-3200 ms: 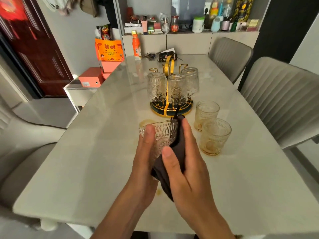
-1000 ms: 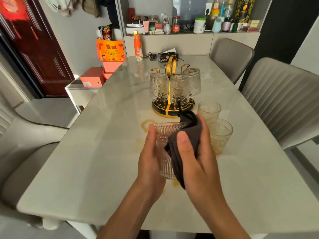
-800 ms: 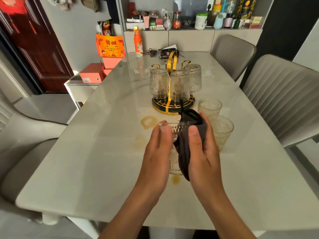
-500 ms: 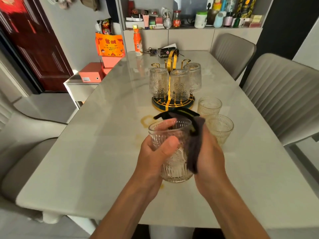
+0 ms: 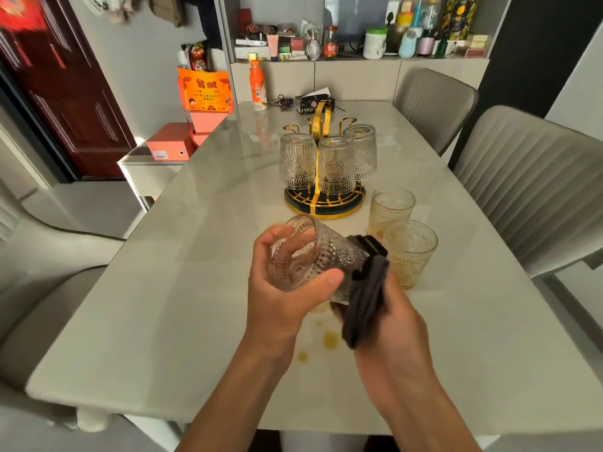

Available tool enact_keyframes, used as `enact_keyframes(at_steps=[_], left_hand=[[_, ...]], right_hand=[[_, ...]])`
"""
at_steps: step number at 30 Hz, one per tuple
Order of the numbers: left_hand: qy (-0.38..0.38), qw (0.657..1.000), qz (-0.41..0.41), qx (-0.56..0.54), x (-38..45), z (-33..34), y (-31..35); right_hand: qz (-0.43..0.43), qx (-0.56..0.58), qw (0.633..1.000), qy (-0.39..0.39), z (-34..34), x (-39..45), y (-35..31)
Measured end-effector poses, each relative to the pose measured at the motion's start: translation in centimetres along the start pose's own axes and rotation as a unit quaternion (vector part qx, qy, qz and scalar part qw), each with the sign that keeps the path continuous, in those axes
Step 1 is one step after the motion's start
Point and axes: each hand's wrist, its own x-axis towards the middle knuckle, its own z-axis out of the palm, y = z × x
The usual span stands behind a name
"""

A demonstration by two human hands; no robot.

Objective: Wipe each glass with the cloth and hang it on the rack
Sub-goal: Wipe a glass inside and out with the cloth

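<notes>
Both hands are working one glass (image 5: 313, 256): our left hand (image 5: 277, 291) is curling fingers and thumb around it near the rim (mouth tilting up-left, base lower right), while our right hand (image 5: 388, 321) is clutching the dark cloth (image 5: 365, 301) against its base.

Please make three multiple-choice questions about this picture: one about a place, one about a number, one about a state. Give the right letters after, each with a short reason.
1. Where do the two upright glasses stand?
A. right of the rack
B. on the chair
C. behind the orange bottle

2. How many glasses hang upside down on the rack?
A. one
B. three
C. five

3. How is the held glass?
A. upright on the table
B. tilted, lifted in the left hand
C. hung on the rack

Answers:
1 A: both upright glasses stand on the table just right of the rack.
2 B: three inverted glasses show.
3 B: the left hand grips the held glass tilted, mouth toward the camera; the right hand holds the cloth at its base.
</notes>
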Motion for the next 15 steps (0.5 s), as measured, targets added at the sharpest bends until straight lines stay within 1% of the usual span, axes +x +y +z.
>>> enact_keyframes(at_steps=[2, 5, 7, 9, 11, 13, 15], left_hand=[[0.013, 1.000, -0.017, -0.009, -0.3, 0.1, -0.1], [0.011, 0.996, -0.074, -0.054, -0.5, 0.7, -0.3], [0.003, 0.993, -0.102, -0.060, -0.7, 0.6, -0.1], [-0.014, 0.991, -0.113, -0.063, -1.1, 0.8, -0.3], [-0.030, 0.988, -0.116, -0.095, -1.7, 1.3, -0.4], [-0.023, 0.981, -0.127, -0.142, -1.7, 2.0, -0.2], [-0.028, 0.968, -0.161, -0.189, -1.1, 2.3, 0.1]], right_hand=[[-0.015, 0.030, 0.999, 0.000, -0.1, 0.4, -0.4], [-0.041, 0.066, 0.997, 0.001, -0.1, -0.1, 0.7], [-0.045, 0.055, 0.997, 0.034, -0.1, 0.0, 0.6], [-0.042, 0.020, 0.997, 0.064, -0.2, 0.5, -0.1], [-0.041, 0.011, 0.997, 0.062, 0.0, 0.7, -0.4], [-0.053, 0.009, 0.996, 0.068, 0.3, 0.0, 0.7], [-0.108, -0.043, 0.992, 0.057, 0.7, -1.4, 1.6]])
